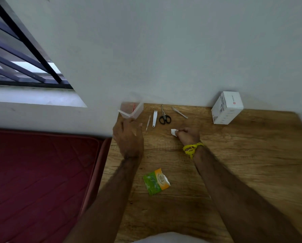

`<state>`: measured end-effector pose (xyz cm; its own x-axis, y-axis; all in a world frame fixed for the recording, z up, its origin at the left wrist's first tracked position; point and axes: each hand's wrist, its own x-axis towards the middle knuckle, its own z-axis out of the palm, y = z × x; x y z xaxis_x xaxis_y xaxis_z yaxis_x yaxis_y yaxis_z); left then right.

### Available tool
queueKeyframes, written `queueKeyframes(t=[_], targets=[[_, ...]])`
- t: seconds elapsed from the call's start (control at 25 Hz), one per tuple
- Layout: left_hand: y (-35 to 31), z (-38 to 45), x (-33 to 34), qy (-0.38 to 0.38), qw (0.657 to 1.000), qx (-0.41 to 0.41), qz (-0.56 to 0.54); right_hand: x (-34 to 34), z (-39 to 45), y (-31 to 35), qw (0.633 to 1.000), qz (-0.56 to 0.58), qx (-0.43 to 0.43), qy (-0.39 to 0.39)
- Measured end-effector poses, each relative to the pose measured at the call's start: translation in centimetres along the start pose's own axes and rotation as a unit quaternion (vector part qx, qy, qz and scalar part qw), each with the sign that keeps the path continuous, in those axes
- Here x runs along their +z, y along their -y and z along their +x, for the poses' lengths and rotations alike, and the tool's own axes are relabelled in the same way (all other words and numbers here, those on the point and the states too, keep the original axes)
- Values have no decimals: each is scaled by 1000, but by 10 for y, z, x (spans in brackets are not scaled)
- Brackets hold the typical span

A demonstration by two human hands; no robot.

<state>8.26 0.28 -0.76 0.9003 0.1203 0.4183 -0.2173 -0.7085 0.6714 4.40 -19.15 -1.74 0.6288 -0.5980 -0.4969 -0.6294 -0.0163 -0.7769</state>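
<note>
The right hand (pixel 188 135) has its fingertips curled tight round a small white wad (pixel 173 132), tissue or a wipe, pinched low over the wooden table (pixel 234 163) with the wad sticking out on the hand's left. The left hand (pixel 128 139) is loose, fingers spread and holding nothing, its tips right at the near edge of a clear plastic container (pixel 131 110) at the table's far left corner (motion blur hides whether they touch it). Beyond and between the two hands lies a row of small tools, each with its long axis running roughly away from the person towards the wall: a thin pale stick (pixel 148 122), a nail clipper (pixel 154 118), black-handled scissors (pixel 164 117) and, more slanted, tweezers (pixel 180 112). The wad sits just short of the scissors, so the right hand is the nearer one for scissors and tweezers, while the left is nearer the stick and container; a wipe of a tool looks likely. Closer to the person lies a green and orange sachet (pixel 156 181) with printing too blurred to read. The white box (pixel 226 107) by the wall shows a small red logo and tiny unreadable print.
</note>
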Motion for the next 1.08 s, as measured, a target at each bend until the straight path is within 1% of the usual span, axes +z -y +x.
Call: queueKeyframes(t=[0.04,0.12,0.2,0.28,0.4,0.52,0.6,0.68,0.76,0.84,1.0,1.04,1.08], targets=[[3,9,2,1,999,-34,15,0,0,0,1000,2,0,1],[8,31,3,49,993,-106,-4,2,1,-1,1000,-5,-1,-8],[16,49,5,110,981,-150,-47,4,0,0,1000,-7,-1,-20],[23,56,8,131,974,-175,-54,5,-1,1,1000,-7,-1,-29],[21,51,14,125,974,-184,-41,5,-3,2,1000,-1,-12,-28],[20,50,20,129,979,-159,-2,4,-5,2,1000,2,-4,-25],[22,55,23,131,979,-153,-17,4,-5,2,1000,-6,-1,-25],[22,58,24,130,975,-173,-58,4,-5,1,1000,-10,-4,-29],[20,56,26,110,969,-205,-85,4,-5,2,999,-10,-5,-34],[17,52,28,93,968,-218,-80,5,-4,3,999,-16,-1,-36],[15,52,29,105,966,-222,-77,4,-4,2,1000,-13,1,-23],[14,48,26,96,968,-222,-60,3,-4,2,1000,-11,0,-22],[14,42,23,73,974,-211,-30,3,-4,2,1000,-10,-1,-24]])
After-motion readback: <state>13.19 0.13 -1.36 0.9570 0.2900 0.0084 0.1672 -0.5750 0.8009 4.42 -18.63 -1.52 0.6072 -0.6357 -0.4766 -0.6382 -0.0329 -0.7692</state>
